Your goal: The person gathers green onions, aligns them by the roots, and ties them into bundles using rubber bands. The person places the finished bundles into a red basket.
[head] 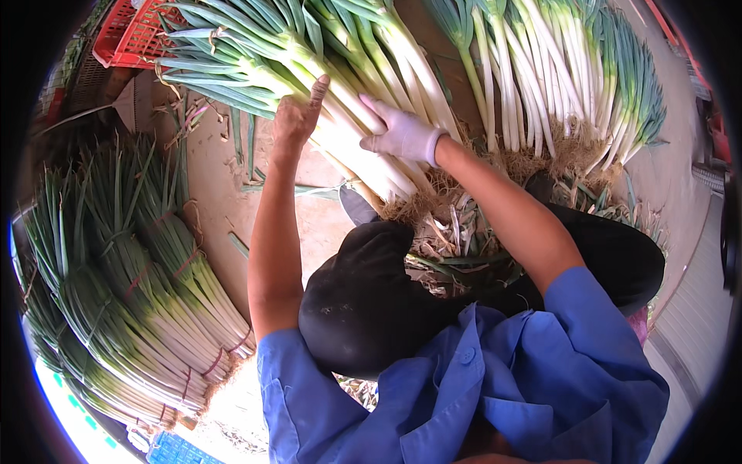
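Observation:
A large bunch of long green onions [353,136] lies slanted before me, its leaves at the upper left and its hairy roots by my knee. My bare left hand [298,116] grips the bunch's left side, with the thumb up over the pale stalks. On the right side, my right hand [403,130], in a light knitted glove, clasps stalks of the same bunch. The fingers beneath the stalks are hidden on both hands. More green onions [411,64] lie close behind and beside the glove.
Loose green onions [539,87] lie in a row at the upper right. Tied green onion bundles [168,313] are stacked at the left. A red plastic crate [136,37] stands at the upper left. Dry leaf scraps [452,226] cover the ground between my bent legs.

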Demonstrator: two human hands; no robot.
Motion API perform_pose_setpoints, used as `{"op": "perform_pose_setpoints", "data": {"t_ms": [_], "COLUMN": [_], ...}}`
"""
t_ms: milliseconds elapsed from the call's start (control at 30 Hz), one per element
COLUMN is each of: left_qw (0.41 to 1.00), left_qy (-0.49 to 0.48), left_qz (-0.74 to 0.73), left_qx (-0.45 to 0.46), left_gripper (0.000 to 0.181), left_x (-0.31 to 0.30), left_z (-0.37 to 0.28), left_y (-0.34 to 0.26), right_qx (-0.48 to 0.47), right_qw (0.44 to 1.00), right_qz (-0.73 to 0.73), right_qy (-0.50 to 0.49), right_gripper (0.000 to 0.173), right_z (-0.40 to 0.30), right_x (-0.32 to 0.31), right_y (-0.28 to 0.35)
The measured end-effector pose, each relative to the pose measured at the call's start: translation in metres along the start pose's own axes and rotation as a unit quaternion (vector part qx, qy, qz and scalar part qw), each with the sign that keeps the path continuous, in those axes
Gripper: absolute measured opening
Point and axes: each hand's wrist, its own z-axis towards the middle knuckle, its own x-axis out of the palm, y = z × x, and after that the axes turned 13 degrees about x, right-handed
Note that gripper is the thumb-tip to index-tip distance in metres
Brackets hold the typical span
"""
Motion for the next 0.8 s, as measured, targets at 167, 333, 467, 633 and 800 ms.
{"op": "perform_pose_setpoints", "data": {"t_ms": [167, 333, 467, 633, 800], "left_qw": [0.997, 0.988, 0.998, 0.997, 0.998], "left_qy": [-0.031, -0.056, -0.051, -0.011, 0.034], "left_qz": [-0.063, -0.022, 0.008, 0.081, 0.045], "left_qx": [0.023, 0.143, 0.028, 0.002, 0.032], "left_gripper": [0.076, 0.062, 0.061, 0.069, 0.065], "left_x": [0.008, 0.026, 0.036, 0.017, 0.035], "left_z": [-0.004, 0.012, 0.016, 0.021, 0.027], "left_y": [0.010, 0.065, 0.056, 0.054, 0.064], "right_qx": [0.096, 0.045, 0.000, -0.224, 0.033], "right_qw": [0.991, 0.985, 0.984, 0.911, 0.920], "right_qz": [-0.089, -0.073, -0.040, 0.026, -0.039], "right_qy": [-0.031, -0.150, -0.175, -0.347, -0.389], "right_gripper": [0.096, 0.076, 0.069, 0.075, 0.075], "right_z": [-0.008, -0.025, -0.082, -0.107, -0.127], "right_x": [0.006, 0.002, -0.079, -0.170, -0.231], "right_y": [0.005, 0.018, 0.051, -0.010, -0.076]}}
